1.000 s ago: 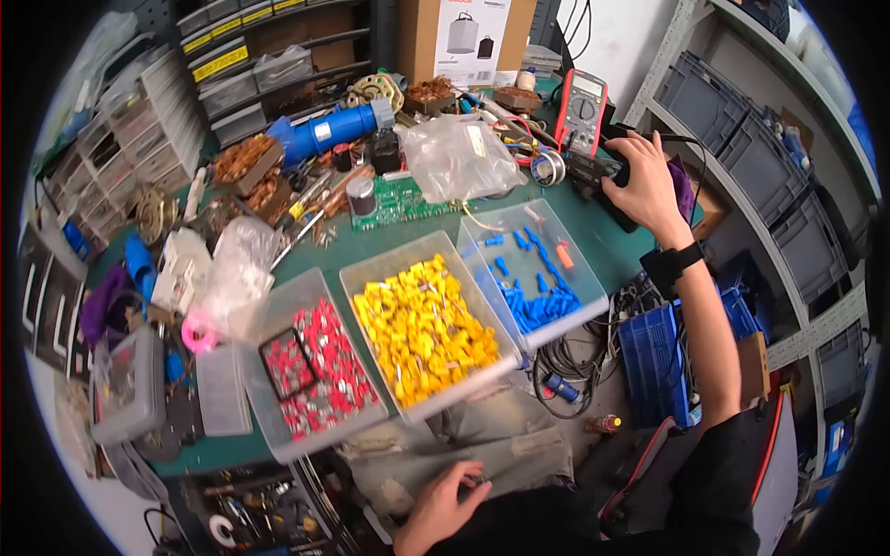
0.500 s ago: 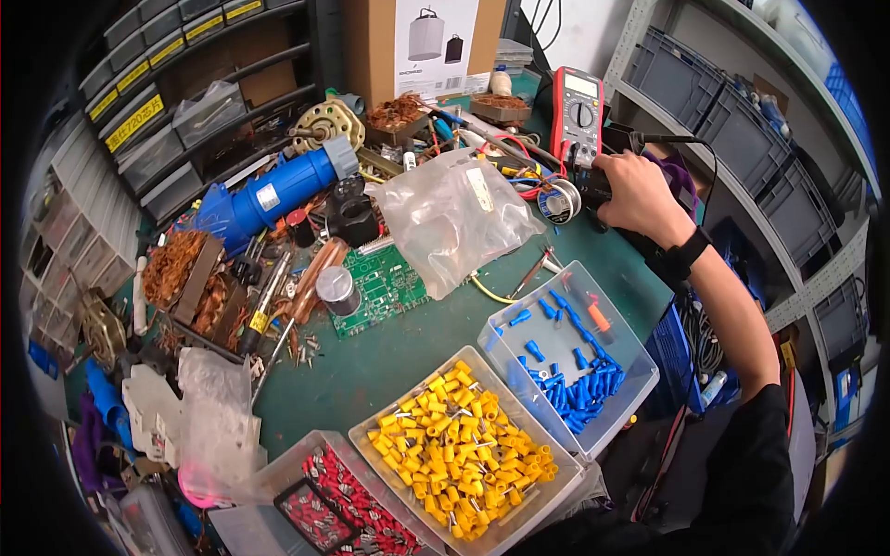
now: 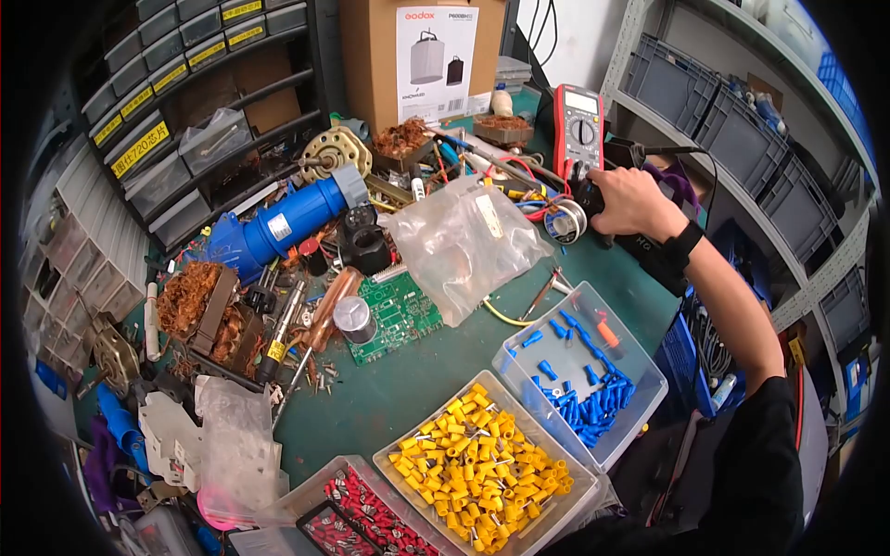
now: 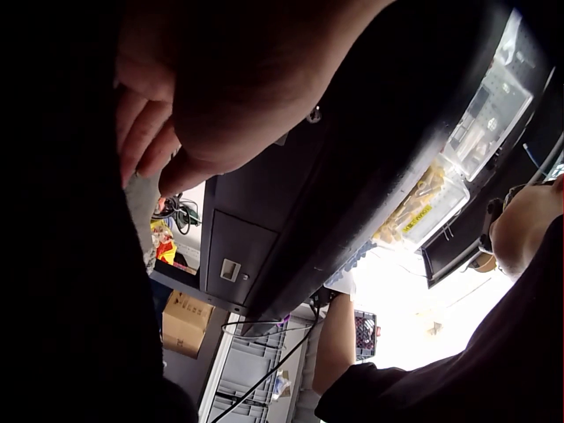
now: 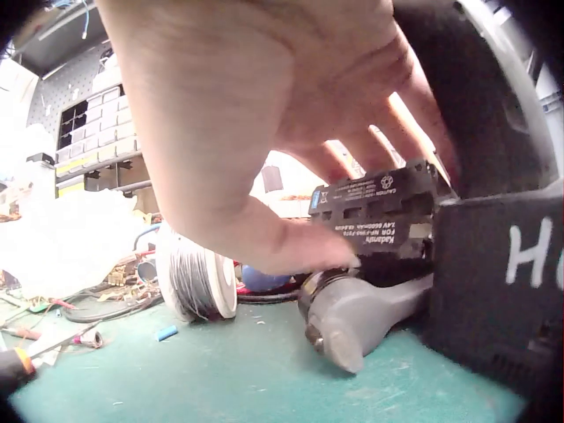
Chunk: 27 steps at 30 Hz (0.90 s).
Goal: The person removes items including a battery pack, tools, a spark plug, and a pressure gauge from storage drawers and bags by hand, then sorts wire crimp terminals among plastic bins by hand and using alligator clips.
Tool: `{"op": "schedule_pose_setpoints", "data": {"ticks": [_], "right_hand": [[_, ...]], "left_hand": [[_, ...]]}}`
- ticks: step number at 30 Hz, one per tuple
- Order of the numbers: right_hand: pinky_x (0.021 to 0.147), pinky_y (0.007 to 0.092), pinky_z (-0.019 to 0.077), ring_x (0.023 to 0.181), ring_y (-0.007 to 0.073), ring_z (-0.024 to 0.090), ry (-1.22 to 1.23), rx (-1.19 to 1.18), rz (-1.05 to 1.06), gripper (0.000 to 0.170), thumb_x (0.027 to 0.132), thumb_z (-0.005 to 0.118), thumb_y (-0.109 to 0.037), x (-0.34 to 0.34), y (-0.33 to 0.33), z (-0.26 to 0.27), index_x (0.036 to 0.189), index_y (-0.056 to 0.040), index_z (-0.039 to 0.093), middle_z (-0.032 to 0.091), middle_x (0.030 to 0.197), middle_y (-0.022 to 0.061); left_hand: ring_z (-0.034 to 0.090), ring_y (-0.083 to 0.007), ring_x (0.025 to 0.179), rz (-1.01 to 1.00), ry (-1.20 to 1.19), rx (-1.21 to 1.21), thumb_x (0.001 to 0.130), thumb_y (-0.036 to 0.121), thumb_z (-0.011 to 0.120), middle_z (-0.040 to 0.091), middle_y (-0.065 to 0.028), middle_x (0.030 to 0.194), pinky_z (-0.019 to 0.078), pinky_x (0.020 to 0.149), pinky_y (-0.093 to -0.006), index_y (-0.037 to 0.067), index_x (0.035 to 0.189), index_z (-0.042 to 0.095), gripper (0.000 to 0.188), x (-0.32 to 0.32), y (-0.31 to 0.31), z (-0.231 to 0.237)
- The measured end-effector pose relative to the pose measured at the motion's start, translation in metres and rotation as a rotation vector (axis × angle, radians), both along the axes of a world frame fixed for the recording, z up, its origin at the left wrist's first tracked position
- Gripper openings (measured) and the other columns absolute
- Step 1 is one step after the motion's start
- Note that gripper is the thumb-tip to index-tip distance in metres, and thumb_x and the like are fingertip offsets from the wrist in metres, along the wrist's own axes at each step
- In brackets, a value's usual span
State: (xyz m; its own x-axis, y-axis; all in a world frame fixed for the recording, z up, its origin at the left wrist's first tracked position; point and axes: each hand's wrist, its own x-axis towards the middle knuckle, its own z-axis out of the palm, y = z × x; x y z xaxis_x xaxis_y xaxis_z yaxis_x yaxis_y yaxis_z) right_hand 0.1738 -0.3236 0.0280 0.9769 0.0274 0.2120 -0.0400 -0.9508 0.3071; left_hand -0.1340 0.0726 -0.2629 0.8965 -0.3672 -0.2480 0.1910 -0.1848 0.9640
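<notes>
My right hand (image 3: pixel 635 204) reaches to the back right of the green bench. Its thumb and fingers curl round a black battery pack (image 5: pixel 374 220) with white print, its far side hidden by the hand. The thumb tip lies right at a grey part with a dark ring (image 5: pixel 344 317), below the pack. Beside it stands a black case (image 5: pixel 498 291) with white hand lettering. A red multimeter (image 3: pixel 579 130) leans behind the hand, and a solder spool (image 3: pixel 564 222) sits to its left. My left hand (image 4: pixel 256 97), outside the head view, hangs with loose fingers and holds nothing.
Nearest me are plastic trays of yellow terminals (image 3: pixel 477 463), blue terminals (image 3: pixel 593 398) and red terminals (image 3: pixel 380 519). A clear bag (image 3: pixel 468 241) overlaps a green circuit board (image 3: pixel 394 310). Tools, coils and a blue connector (image 3: pixel 283 227) crowd the left; a metal shelf (image 3: pixel 640 46) stands right.
The head view has swung up toward the back of the bench, and my left hand has left it. My right hand's spread fingers have come down and closed round the battery pack.
</notes>
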Motion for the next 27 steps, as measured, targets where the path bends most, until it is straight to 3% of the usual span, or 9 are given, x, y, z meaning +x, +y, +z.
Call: {"op": "schedule_pose_setpoints", "data": {"ticks": [2,4,8,10,12,14,16,21,27], "right_hand": [[0.065,0.0447,0.0544,0.070,0.0393,0.066,-0.033,0.024,-0.027,0.035,0.056,0.064,-0.024,0.001,0.008,-0.001,0.077,0.0035,0.061,0.064,0.068,0.0239],[0.067,0.0465,0.0535,0.071,0.0406,0.065,-0.006,-0.001,-0.043,0.042,0.061,0.067,-0.026,0.004,0.007,-0.003,0.090,0.0038,0.063,0.064,0.071,0.0243],[0.066,0.0463,0.0528,0.070,0.0413,0.064,-0.058,0.014,-0.049,0.035,0.064,0.067,-0.023,0.005,0.001,-0.006,0.086,0.0045,0.061,0.063,0.069,0.0247],[0.066,0.0455,0.0522,0.069,0.0422,0.063,-0.208,0.183,-0.043,0.032,0.070,0.067,-0.020,-0.005,0.002,0.004,0.088,0.0056,0.061,0.062,0.067,0.0242],[0.071,0.0407,0.0531,0.074,0.0336,0.068,-0.356,0.449,0.047,0.037,0.078,0.068,-0.021,-0.023,0.006,0.020,0.100,0.0080,0.061,0.066,0.077,0.0240],[0.077,0.0318,0.0515,0.085,0.0187,0.066,-0.540,0.952,0.167,0.040,0.086,0.069,-0.021,-0.040,0.000,0.026,0.114,0.0060,0.058,0.069,0.093,0.0145],[0.084,0.0258,0.0477,0.097,0.0107,0.059,-0.680,1.093,0.288,0.042,0.091,0.066,-0.020,-0.062,-0.002,0.044,0.124,0.0038,0.053,0.065,0.106,0.0069],[0.091,0.0241,0.0451,0.103,0.0112,0.059,-0.645,1.114,0.162,0.045,0.095,0.062,-0.021,-0.110,-0.043,0.063,0.129,0.0057,0.049,0.064,0.112,0.0080],[0.098,0.0271,0.0419,0.112,0.0137,0.055,-0.595,1.223,0.131,0.047,0.094,0.062,-0.018,-0.118,-0.064,0.030,0.132,0.0041,0.045,0.059,0.122,0.0103]], "left_hand": [[0.062,-0.0232,0.086,0.006,0.017,-0.017,0.095,0.026,0.059,0.066,-0.0120,0.096,0.0492,0.079,-0.0326,-0.001,0.110,0.060,0.031,0.003,-0.005,0.002],[0.062,-0.0228,0.086,0.008,0.033,-0.026,0.095,0.027,0.060,0.066,-0.0118,0.096,0.0493,0.079,-0.0324,-0.001,0.110,0.060,0.031,0.007,-0.005,0.003],[0.062,-0.0221,0.086,0.004,0.077,-0.036,0.095,0.027,0.060,0.066,-0.0113,0.096,0.0493,0.079,-0.0321,0.000,0.111,0.060,0.032,0.010,-0.004,0.010],[0.061,-0.0217,0.086,-0.010,0.111,-0.040,0.095,0.027,0.060,0.066,-0.0110,0.096,0.0494,0.078,-0.0320,0.000,0.111,0.060,0.032,0.009,-0.004,0.014],[0.061,-0.0213,0.086,-0.037,0.149,-0.047,0.095,0.028,0.060,0.066,-0.0108,0.096,0.0494,0.078,-0.0318,0.000,0.112,0.060,0.032,0.008,-0.006,0.018],[0.061,-0.0209,0.086,-0.061,0.187,-0.059,0.095,0.028,0.060,0.066,-0.0105,0.096,0.0494,0.078,-0.0317,0.000,0.112,0.060,0.033,0.007,-0.010,0.022],[0.061,-0.0205,0.086,-0.077,0.225,-0.065,0.095,0.028,0.060,0.066,-0.0103,0.096,0.0494,0.078,-0.0315,0.000,0.112,0.060,0.033,0.005,-0.012,0.030],[0.061,-0.0195,0.086,-0.105,0.294,-0.076,0.095,0.029,0.060,0.066,-0.0097,0.096,0.0495,0.078,-0.0312,0.000,0.113,0.060,0.034,0.005,-0.014,0.048],[0.061,-0.0183,0.085,-0.121,0.370,-0.075,0.095,0.030,0.060,0.066,-0.0089,0.096,0.0496,0.077,-0.0307,0.000,0.114,0.060,0.035,0.002,-0.019,0.060]]}}
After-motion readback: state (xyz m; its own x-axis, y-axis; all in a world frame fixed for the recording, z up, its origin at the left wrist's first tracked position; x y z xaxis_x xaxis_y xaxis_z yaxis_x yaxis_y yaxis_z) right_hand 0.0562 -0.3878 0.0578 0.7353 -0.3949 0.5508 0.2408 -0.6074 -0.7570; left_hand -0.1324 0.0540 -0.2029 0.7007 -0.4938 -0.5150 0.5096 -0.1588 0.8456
